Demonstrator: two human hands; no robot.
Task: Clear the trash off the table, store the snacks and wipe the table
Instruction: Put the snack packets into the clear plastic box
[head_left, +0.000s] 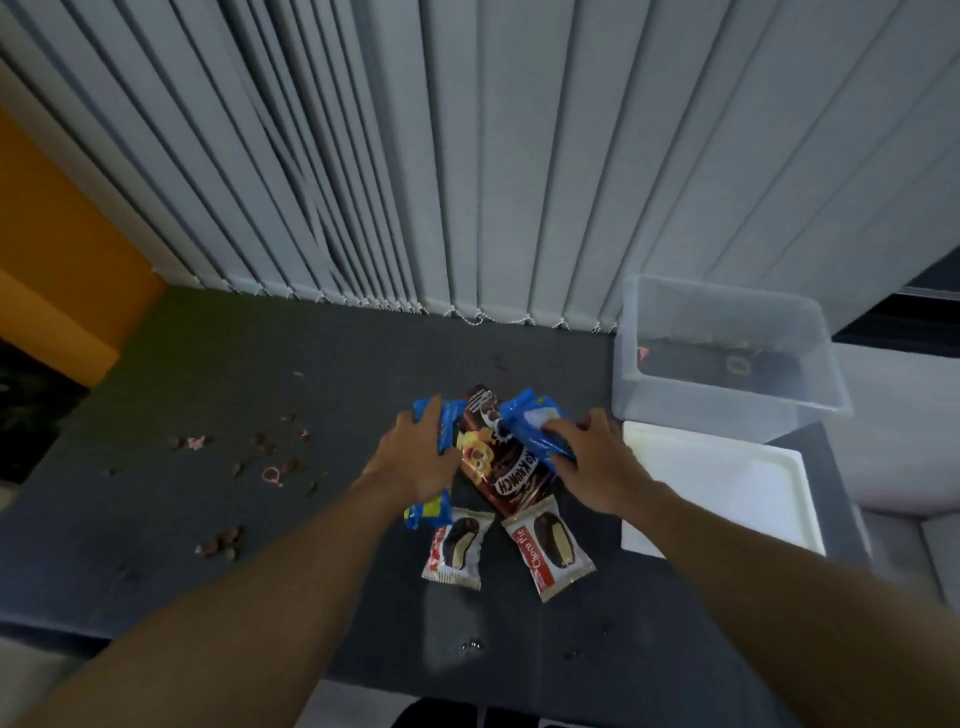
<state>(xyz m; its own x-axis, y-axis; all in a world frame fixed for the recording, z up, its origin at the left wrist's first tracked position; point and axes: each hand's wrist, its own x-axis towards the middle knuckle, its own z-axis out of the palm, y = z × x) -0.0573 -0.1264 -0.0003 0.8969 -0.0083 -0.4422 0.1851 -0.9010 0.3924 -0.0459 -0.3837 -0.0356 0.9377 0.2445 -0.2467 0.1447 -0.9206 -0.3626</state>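
Observation:
On the dark table (270, 364), my left hand (415, 462) grips a blue snack packet (431, 512) whose ends stick out above and below the hand. My right hand (592, 462) grips a second blue packet (530, 426). Between the hands lies a brown Koko Krunch packet (501, 467), partly covered by both. Two white Choco Pie packets (457, 545) (550, 545) lie just in front of it. Crumbs and cereal bits (270, 457) are scattered over the left part of the table.
A clear plastic bin (727, 353) stands at the back right, with its white lid (727, 493) flat on the table in front of it. Grey vertical blinds (467, 156) hang behind the table. A few small droplets (472, 644) sit near the front edge.

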